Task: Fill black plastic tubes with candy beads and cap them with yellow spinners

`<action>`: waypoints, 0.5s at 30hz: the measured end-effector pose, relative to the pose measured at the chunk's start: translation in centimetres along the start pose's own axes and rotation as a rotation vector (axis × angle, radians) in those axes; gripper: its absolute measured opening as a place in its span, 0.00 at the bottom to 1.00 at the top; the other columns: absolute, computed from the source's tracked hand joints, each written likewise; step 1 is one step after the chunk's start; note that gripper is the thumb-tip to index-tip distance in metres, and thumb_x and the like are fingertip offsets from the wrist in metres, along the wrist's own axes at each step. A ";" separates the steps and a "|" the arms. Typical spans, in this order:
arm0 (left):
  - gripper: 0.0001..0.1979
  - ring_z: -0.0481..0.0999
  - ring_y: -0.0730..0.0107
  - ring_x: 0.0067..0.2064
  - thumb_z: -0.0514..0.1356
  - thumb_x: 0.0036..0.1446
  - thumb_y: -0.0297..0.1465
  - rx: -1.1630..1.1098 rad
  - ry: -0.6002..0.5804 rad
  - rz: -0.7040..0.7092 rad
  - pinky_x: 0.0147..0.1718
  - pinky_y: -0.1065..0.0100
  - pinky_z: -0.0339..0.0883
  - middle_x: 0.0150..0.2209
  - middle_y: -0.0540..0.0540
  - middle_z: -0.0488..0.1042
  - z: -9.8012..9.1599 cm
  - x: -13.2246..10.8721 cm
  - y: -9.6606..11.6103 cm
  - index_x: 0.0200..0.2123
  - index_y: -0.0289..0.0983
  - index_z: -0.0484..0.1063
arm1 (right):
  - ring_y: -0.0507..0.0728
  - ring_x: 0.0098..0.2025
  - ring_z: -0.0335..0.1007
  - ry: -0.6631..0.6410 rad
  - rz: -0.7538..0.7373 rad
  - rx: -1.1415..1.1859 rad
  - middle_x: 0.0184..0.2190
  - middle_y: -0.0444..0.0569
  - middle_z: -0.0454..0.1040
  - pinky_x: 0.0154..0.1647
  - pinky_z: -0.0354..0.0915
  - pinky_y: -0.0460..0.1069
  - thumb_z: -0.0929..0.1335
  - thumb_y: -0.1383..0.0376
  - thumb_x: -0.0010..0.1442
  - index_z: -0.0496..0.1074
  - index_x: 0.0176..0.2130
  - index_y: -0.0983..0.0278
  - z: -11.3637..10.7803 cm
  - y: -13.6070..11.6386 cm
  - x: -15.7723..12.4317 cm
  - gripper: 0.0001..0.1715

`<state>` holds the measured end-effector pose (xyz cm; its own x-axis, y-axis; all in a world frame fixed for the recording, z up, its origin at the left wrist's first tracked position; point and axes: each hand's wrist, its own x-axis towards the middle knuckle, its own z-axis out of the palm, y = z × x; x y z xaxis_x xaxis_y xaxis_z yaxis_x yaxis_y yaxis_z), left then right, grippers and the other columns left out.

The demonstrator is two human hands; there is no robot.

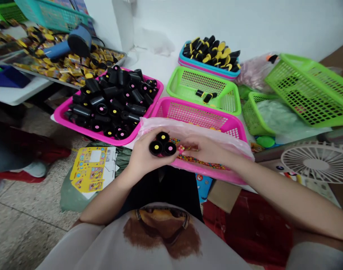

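Three black tubes (163,144) are bunched in my left hand (143,152), their round ends toward me, two with yellow dots and one with a pink dot. Beside them my right hand (205,148) pinches a small pink scoop (181,149) that carries colourful beads. Both hands are over a pink basket (239,122) lined with a pale pink plastic bag (171,124). Small multicoloured beads (208,164) lie in the bag under my right hand. Part of the scoop is hidden by my fingers.
A pink tray (59,112) heaped with black tubes stands to the left. Behind are a green basket (174,88) with a few tubes and a blue tray (182,56) of black-and-yellow pieces. A white fan (316,164) is at right; another person's leg (11,146) shows at left.
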<state>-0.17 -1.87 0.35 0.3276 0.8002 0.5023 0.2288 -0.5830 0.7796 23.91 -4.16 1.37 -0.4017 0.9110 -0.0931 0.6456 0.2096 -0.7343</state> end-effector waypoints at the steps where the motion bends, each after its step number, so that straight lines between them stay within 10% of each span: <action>1: 0.24 0.85 0.60 0.46 0.73 0.49 0.35 0.018 0.001 -0.006 0.49 0.61 0.78 0.44 0.47 0.84 0.2 0.1 0.0 0.49 0.39 0.75 | 0.59 0.48 0.80 0.021 0.000 0.030 0.47 0.49 0.84 0.55 0.74 0.57 0.70 0.60 0.67 0.81 0.51 0.60 -0.3 -0.3 -0.3 0.15; 8: 0.25 0.86 0.56 0.44 0.73 0.48 0.40 0.130 -0.009 -0.089 0.45 0.59 0.78 0.43 0.46 0.86 1.2 0.8 0.1 0.49 0.41 0.77 | 0.58 0.50 0.81 0.197 -0.120 0.173 0.51 0.50 0.83 0.52 0.77 0.56 0.70 0.60 0.67 0.80 0.53 0.58 -1.9 -3.0 -0.7 0.16; 15: 0.26 0.86 0.56 0.46 0.74 0.47 0.39 0.139 0.013 -0.198 0.48 0.58 0.77 0.45 0.48 0.86 1.5 1.0 0.3 0.50 0.42 0.77 | 0.60 0.53 0.77 0.274 -0.386 -0.298 0.51 0.52 0.80 0.58 0.75 0.60 0.62 0.70 0.69 0.78 0.55 0.58 -2.2 -4.2 0.6 0.22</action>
<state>1.60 -1.48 0.57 0.2520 0.9022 0.3502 0.4120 -0.4274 0.8047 22.35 -3.74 5.88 -0.4876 0.7989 0.3521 0.6569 0.6014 -0.4548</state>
